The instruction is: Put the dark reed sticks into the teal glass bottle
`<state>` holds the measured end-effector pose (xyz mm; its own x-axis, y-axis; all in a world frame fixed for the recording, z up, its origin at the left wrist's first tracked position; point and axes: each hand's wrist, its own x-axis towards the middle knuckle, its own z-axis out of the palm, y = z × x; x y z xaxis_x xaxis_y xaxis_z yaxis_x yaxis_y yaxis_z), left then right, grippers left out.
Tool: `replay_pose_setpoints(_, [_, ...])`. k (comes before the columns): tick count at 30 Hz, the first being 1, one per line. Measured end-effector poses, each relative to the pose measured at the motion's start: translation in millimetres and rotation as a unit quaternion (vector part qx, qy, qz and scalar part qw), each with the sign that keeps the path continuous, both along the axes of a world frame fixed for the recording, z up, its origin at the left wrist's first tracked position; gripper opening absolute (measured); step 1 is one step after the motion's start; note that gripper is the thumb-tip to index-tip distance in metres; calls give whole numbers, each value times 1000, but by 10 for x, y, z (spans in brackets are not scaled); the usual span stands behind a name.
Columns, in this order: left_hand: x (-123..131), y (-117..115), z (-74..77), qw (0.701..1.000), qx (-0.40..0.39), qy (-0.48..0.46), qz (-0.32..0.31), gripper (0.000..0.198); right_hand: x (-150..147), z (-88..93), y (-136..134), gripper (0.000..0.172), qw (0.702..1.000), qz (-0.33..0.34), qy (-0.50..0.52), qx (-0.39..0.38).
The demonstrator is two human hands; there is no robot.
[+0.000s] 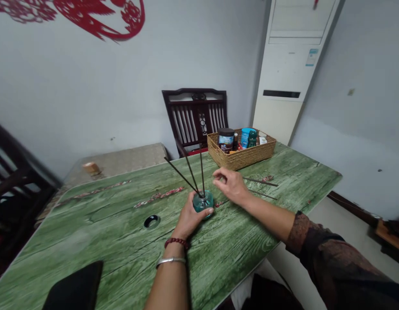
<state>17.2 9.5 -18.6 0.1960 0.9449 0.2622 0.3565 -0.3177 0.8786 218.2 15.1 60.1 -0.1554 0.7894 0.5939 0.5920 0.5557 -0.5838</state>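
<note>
My left hand [189, 217] is wrapped round a small teal glass bottle [203, 201] that stands on the green table [122, 241]. Three dark reed sticks [189, 172] fan up out of the bottle's neck. Just right of the bottle my right hand [230, 184] hovers low over the table, fingers curled and pinched on the end of a thin dark stick [260, 182] that lies along the table to the right. Another thin stick [264, 195] lies nearer me on the table. A small black ring-shaped cap [152, 221] rests to the left of the bottle.
A wicker basket [241, 157] with jars and bottles stands at the table's far right. Behind it is a dark wooden chair [196, 116], and a white floor air conditioner [289, 69] fills the corner. A black object [75, 288] lies at the near left table edge.
</note>
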Motion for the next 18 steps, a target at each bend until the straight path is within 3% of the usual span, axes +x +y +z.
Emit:
replay_pose_setpoints(2, [-2, 2, 7, 1000, -5, 7, 1, 71, 348, -49, 32, 13, 996, -68, -59, 25])
replay_pose_setpoints(5, [-3, 7, 6, 1000, -6, 5, 5, 71, 853, -199, 98, 17, 968, -174, -179, -11])
replay_pose_setpoints(8, [-9, 21, -15, 1000, -6, 2, -1, 71, 1129, -385, 102, 21, 933, -212, -286, -62])
replay_pose_setpoints(14, [-19, 21, -27, 1000, -17, 14, 0, 72, 1072, -580, 16, 22, 886, -187, -404, -130])
replay_pose_setpoints(18, [4, -8, 10, 1000, -13, -1, -7, 71, 1012, -604, 5, 23, 878, -185, -414, -153])
